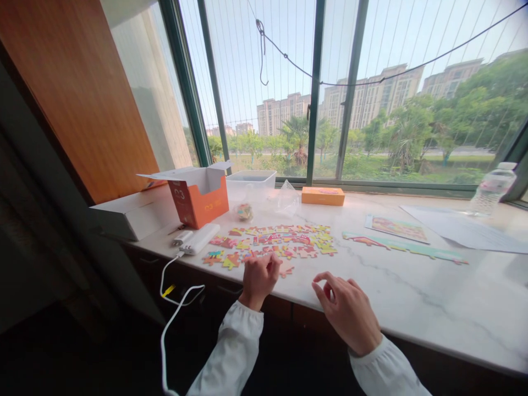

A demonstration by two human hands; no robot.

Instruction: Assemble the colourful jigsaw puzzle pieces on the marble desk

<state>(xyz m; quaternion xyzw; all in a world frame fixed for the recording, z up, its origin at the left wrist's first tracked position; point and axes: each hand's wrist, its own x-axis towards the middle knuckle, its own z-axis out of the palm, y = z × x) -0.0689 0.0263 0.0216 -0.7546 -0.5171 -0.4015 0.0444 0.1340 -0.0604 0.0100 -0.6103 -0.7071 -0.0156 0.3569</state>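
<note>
Several colourful jigsaw pieces [280, 242] lie spread on a white marble window ledge [412, 297]. My left hand [259, 278] rests at the near edge of the pieces, fingers curled over one loose piece [286, 270]; whether it grips anything is hidden. My right hand [346, 308] lies on the bare ledge to the right, thumb and forefinger pinched together, nothing visible in them. A joined strip of puzzle border [406, 247] stretches off to the right.
An open orange box [200, 198], a white carton [124, 217], a clear plastic tub [251, 184], a flat orange box [322, 196], a picture card [396, 228], paper sheets [466, 228] and a water bottle [493, 190] stand along the ledge. A power bank [198, 239] with a white cable hangs off the front edge.
</note>
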